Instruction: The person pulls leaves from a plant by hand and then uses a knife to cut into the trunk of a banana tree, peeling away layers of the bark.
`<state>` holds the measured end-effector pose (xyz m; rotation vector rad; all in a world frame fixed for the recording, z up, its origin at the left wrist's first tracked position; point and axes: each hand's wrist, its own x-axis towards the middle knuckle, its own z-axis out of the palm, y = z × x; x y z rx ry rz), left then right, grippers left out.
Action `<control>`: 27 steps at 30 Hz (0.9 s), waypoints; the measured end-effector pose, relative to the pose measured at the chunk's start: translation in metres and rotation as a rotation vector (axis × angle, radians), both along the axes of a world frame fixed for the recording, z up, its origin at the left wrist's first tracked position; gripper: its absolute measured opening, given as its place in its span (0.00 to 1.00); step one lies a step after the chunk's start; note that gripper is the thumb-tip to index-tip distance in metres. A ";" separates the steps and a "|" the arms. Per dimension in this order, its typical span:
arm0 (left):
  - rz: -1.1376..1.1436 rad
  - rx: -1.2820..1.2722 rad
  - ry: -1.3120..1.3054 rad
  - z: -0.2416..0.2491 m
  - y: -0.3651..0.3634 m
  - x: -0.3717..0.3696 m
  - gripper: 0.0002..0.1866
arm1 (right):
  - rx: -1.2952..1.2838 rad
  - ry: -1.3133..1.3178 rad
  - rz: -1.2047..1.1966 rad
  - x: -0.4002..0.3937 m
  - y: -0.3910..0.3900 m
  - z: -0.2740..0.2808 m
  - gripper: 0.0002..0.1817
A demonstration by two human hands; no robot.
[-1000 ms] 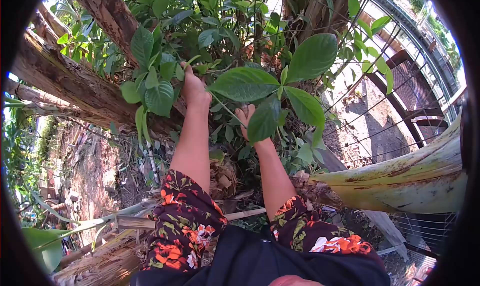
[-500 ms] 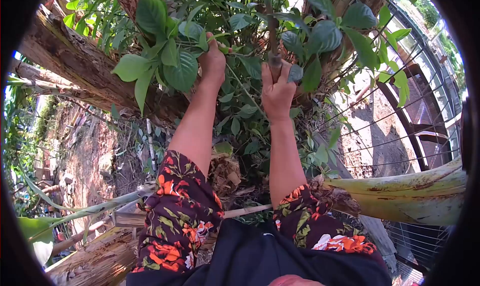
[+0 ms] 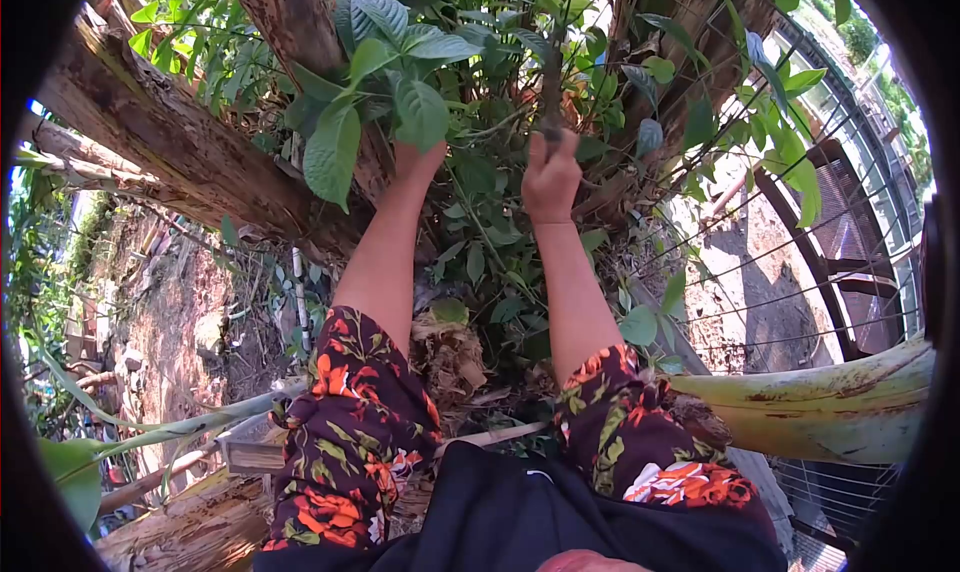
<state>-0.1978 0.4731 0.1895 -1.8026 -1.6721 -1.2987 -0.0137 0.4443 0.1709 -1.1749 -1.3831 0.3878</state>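
My left hand is partly covered by the broad green leaves of a leafy stem. Its fingers are hidden, but the hand stays closed around the stem, as half a second ago. My right hand is wrapped round the handle of a long-bladed knife, which points up into the foliage and is smeared by motion. Its exact blade shape cannot be made out. Between and beyond both hands grows a dense leafy shrub with thin stems.
Thick brown trunks slant in from the upper left. A wire fence curves along the right, near a yellow-green plant stalk. A cut stump stands low between my arms. Timber lies at the lower left.
The leaves by my left hand have swung up and right, now covering its fingers, and that hand is slightly lower. My right hand has shifted slightly left, and the knife is blurred.
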 end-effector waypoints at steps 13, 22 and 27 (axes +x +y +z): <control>0.051 -0.615 -0.991 0.006 -0.053 -0.002 0.25 | -0.993 -0.485 0.468 -0.006 -0.107 -0.189 0.25; -0.033 -0.298 -0.810 0.062 -0.100 0.045 0.12 | -1.005 -0.037 0.059 -0.017 -0.162 -0.149 0.23; -0.208 -0.274 -0.936 0.094 -0.154 0.085 0.14 | -0.971 0.032 0.113 0.005 -0.195 -0.138 0.23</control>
